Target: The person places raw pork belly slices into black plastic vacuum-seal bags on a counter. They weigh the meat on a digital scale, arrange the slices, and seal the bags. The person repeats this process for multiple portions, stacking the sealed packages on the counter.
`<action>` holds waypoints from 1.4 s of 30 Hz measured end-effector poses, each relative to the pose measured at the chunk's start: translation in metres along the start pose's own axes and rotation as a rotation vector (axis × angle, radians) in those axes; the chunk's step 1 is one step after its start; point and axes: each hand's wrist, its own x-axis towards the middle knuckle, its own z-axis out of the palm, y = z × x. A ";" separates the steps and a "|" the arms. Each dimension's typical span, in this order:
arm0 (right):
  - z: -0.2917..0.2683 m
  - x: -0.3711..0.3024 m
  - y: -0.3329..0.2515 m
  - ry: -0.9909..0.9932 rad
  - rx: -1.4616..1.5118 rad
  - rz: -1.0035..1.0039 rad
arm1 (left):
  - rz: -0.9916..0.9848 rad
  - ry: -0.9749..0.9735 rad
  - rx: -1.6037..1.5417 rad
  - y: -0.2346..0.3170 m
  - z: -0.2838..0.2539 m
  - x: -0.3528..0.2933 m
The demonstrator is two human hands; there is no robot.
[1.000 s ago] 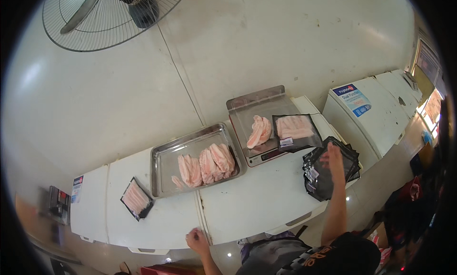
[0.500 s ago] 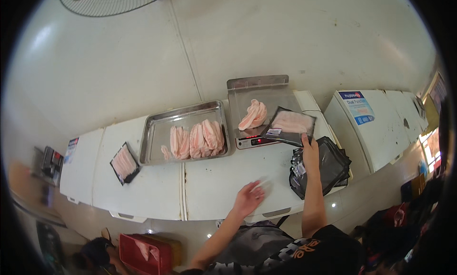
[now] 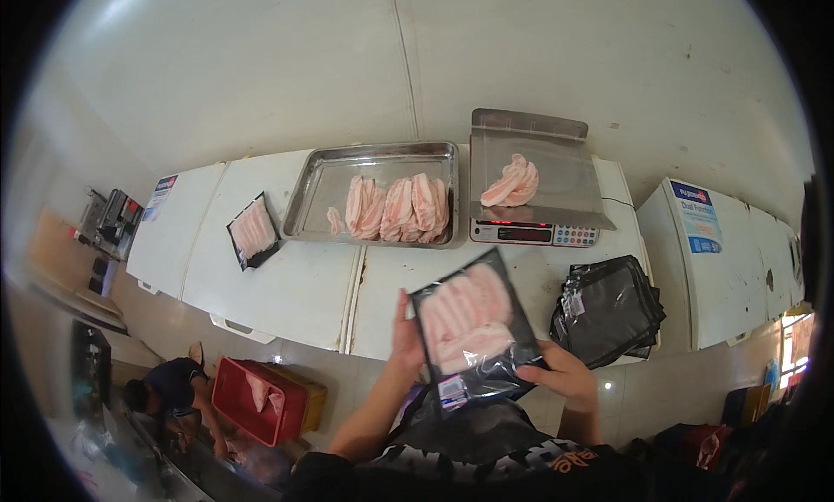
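Close in front of me I hold a clear-topped black bag of sliced pork belly (image 3: 469, 315), tilted, its label at the lower corner. My left hand (image 3: 407, 339) grips its left edge, fingers mostly hidden behind it. My right hand (image 3: 563, 373) pinches the lower right corner, thumb on top. Beyond the bag, a digital scale (image 3: 532, 232) with a steel platform carries a small heap of pork slices (image 3: 511, 182). Left of the scale, a steel tray (image 3: 300, 202) contains several stacks of pork slices (image 3: 395, 208). Black bags (image 3: 604, 307) are piled at the right.
Another filled bag (image 3: 254, 231) lies left of the tray on the white chest freezers (image 3: 287, 298). A separate freezer (image 3: 730, 276) stands at the right. On the floor at lower left are a red crate (image 3: 252, 398) with meat and another person (image 3: 178, 389) bending.
The filled bag has come from beside the scale toward me, now turned more face-up. My left hand, empty before, has taken hold of its left edge. The view has shifted left.
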 end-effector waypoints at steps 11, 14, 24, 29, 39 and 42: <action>-0.047 0.159 0.018 0.062 -0.772 -0.308 | 1.117 0.851 0.667 0.083 -0.087 -0.087; -0.088 0.193 -0.040 0.327 -1.001 -0.668 | 1.181 0.952 0.601 0.080 -0.112 -0.134; -0.157 0.299 -0.074 0.211 -1.525 -0.504 | 1.111 0.925 0.597 0.034 -0.126 -0.163; -0.167 0.312 -0.083 0.280 -0.927 -0.361 | 1.049 0.813 0.599 0.035 -0.103 -0.133; -0.067 0.205 -0.057 0.231 -0.003 -0.503 | 0.747 0.419 0.648 0.002 -0.016 -0.077; -0.009 0.187 -0.006 0.059 -0.051 -0.423 | 0.469 0.207 0.556 -0.022 0.006 -0.042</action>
